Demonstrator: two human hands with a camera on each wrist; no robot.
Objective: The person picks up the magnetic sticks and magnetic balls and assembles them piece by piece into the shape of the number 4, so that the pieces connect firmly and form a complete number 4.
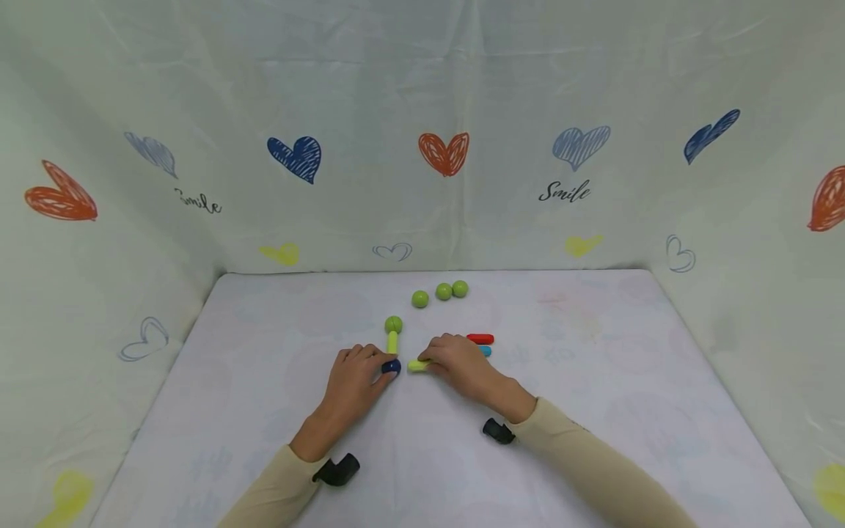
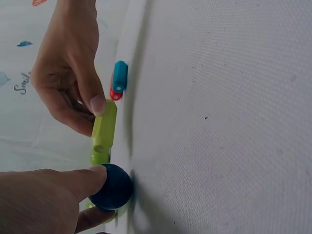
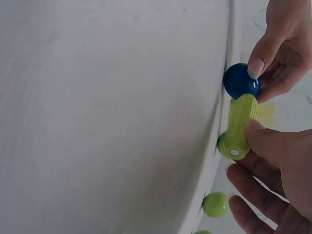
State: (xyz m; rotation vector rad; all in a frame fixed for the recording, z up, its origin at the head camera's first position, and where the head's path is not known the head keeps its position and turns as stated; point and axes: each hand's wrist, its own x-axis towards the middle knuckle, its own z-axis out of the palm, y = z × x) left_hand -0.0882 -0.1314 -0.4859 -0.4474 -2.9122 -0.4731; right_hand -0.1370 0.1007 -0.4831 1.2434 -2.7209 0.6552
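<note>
My left hand [image 1: 356, 381] pinches a dark blue ball [image 2: 113, 187] between thumb and fingers, down on the white table. In the head view, a yellow-green rod [image 1: 392, 342] runs away from that ball to a green ball [image 1: 393, 324]. My right hand [image 1: 463, 364] pinches another yellow-green rod [image 3: 241, 126] with thumb and fingers. This rod points toward the blue ball; the head view shows a small gap between them. A round hole shows in the rod's near end in the left wrist view, and a pale disc on its other end in the right wrist view.
Beyond my right hand lie a red rod [image 1: 480, 339] and a blue rod [image 1: 485, 350], the latter partly hidden. Several green balls [image 1: 444, 292] sit near the table's back edge. A white cloth [image 1: 370, 205] printed with hearts hangs behind and at both sides.
</note>
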